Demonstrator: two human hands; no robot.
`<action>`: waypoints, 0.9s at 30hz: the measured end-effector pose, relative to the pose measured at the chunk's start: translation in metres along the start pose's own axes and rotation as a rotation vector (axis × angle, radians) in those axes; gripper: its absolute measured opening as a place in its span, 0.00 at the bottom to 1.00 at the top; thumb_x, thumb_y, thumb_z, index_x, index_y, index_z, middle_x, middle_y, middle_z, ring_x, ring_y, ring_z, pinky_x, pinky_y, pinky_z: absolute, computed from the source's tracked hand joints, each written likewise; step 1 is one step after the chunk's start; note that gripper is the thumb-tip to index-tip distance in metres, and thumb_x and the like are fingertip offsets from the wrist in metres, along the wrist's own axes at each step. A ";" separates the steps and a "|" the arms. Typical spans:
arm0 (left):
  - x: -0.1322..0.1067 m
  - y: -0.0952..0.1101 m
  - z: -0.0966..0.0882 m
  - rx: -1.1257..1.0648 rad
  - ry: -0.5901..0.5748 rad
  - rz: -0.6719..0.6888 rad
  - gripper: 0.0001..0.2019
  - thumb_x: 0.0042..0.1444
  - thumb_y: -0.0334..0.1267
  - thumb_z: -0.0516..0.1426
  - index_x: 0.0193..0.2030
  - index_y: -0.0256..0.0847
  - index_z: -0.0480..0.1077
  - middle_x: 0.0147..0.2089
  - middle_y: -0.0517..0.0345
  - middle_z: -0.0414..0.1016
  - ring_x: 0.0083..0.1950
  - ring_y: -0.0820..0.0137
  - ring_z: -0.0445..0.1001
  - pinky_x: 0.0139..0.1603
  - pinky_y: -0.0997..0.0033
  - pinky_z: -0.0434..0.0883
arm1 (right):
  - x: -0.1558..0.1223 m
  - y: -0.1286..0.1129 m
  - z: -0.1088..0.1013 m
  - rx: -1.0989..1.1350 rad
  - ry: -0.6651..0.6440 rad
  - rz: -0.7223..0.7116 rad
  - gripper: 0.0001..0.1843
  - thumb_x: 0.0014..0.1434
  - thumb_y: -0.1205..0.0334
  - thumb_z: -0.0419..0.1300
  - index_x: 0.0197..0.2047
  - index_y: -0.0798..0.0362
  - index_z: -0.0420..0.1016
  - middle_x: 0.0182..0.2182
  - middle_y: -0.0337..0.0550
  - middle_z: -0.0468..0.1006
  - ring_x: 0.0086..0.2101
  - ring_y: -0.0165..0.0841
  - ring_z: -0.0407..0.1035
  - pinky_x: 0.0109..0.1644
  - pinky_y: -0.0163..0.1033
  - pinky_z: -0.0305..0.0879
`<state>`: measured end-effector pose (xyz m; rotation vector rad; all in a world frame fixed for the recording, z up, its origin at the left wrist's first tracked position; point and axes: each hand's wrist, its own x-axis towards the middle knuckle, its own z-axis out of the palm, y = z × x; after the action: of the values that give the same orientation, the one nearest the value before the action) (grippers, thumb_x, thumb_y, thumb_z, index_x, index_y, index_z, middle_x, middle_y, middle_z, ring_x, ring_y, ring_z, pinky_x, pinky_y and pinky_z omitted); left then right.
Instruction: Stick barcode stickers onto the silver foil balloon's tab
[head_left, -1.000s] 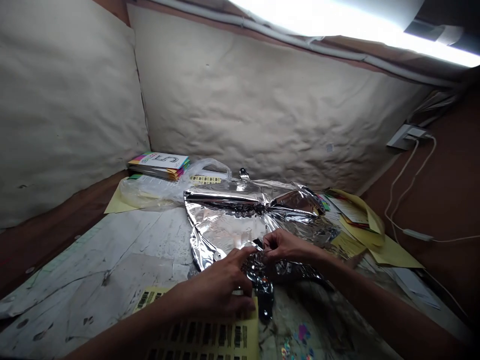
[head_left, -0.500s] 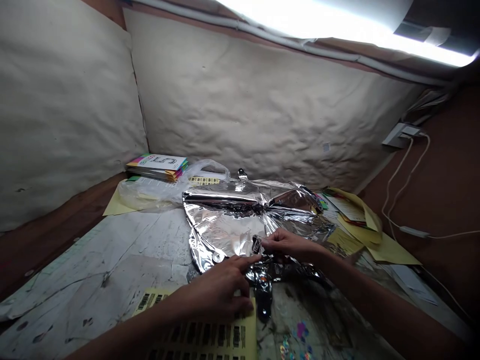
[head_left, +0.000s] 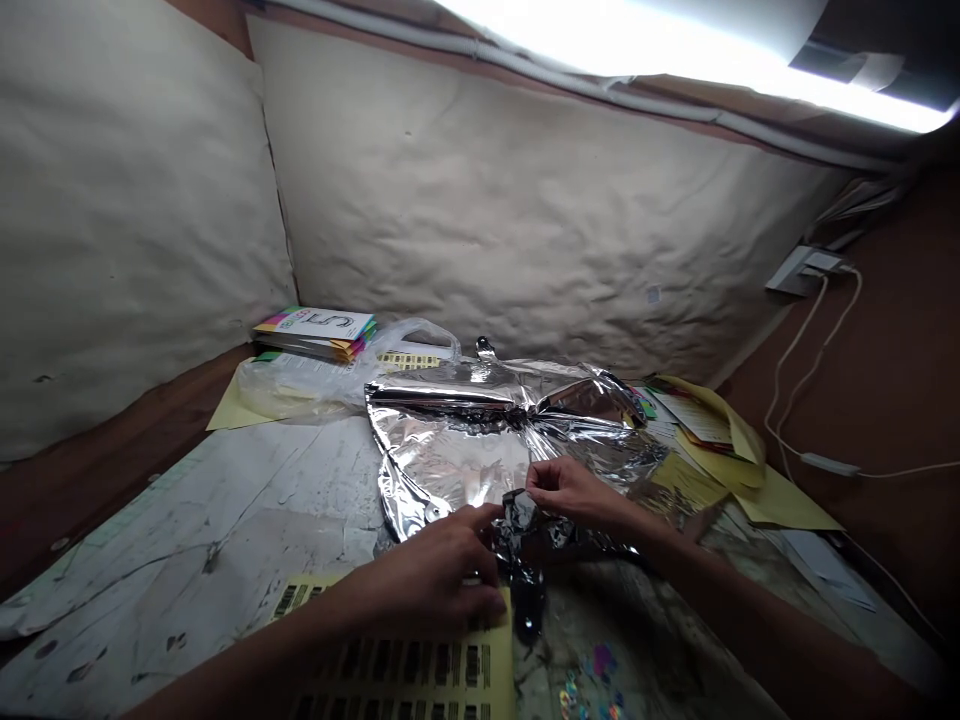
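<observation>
A crumpled silver foil balloon (head_left: 450, 460) lies flat on the scuffed white tabletop (head_left: 225, 520), its near end bunched into a dark twisted tail (head_left: 521, 530). My right hand (head_left: 574, 490) pinches the foil just above that bunch. Left of the tail, my left hand (head_left: 427, 575) rests with fingers apart, the index tip at the foil's edge. Under its heel lies a yellow barcode label sheet (head_left: 397, 660), partly hidden by the hand and wrist.
A stack of colourful booklets (head_left: 315, 333) and a plastic bag (head_left: 300, 388) sit behind the foil. Yellow papers (head_left: 780, 505) lie to the right. Padded cream walls (head_left: 487, 200) enclose the back, and a white socket (head_left: 799, 270) with cables is at right.
The foil tail is bunched higher and tighter under my right hand. My left index finger has drawn back slightly from the foil.
</observation>
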<state>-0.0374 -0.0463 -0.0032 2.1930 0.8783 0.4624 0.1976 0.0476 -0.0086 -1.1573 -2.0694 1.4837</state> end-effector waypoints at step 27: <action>0.001 0.001 0.002 0.052 -0.028 0.049 0.09 0.56 0.33 0.58 0.24 0.38 0.71 0.64 0.57 0.65 0.49 0.65 0.75 0.47 0.69 0.68 | -0.033 0.022 0.012 -0.304 0.213 -0.287 0.07 0.58 0.59 0.62 0.31 0.53 0.74 0.30 0.42 0.75 0.32 0.33 0.69 0.36 0.37 0.64</action>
<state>-0.0351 -0.0464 -0.0039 2.2669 0.8315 0.4359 0.2185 0.0169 -0.0272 -1.0137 -2.2453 0.8987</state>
